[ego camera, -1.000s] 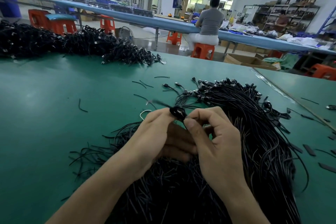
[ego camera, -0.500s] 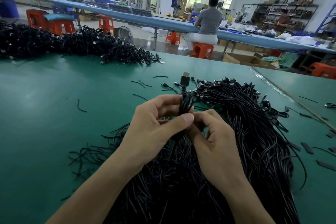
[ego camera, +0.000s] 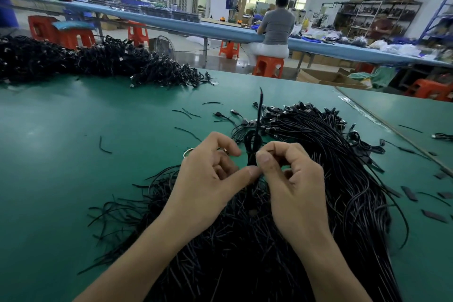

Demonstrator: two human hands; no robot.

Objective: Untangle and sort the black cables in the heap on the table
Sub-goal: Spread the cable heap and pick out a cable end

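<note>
Pinched upright just above the heap (ego camera: 331,167) of black cables at the near side of the green desk (ego camera: 73,154): one cable (ego camera: 252,144), folded into a narrow loop, a single thin end pointing up and away. Clamped on the loop from the right by the right grip (ego camera: 294,184), thumb and forefinger together on the strands, the other fingers curled into the palm. Closed on the lower part of the same loop from the left by the left grip (ego camera: 210,179), thumb tip pressed to the strands right beside the right thumb, fingers bent inward. Both forearms stretched over the near part of the heap. Plug ends bunched along the heap's far edge, bare tails splayed out to the left and toward the camera. Scattered on the desk left of and beyond the heap, short black pieces (ego camera: 105,146); to the right, well apart from the hands, several flat dark strips (ego camera: 409,193). Piled along the far left edge of the desk, a second heap (ego camera: 98,61), larger and denser. Across the aisle, seated with back to the camera on an orange stool (ego camera: 268,66) at a long blue bench (ego camera: 171,19), a person (ego camera: 278,24) in a grey top. More orange stools by the bench, stocked shelves (ego camera: 372,17) at the far right of the hall, strip lights overhead.
</note>
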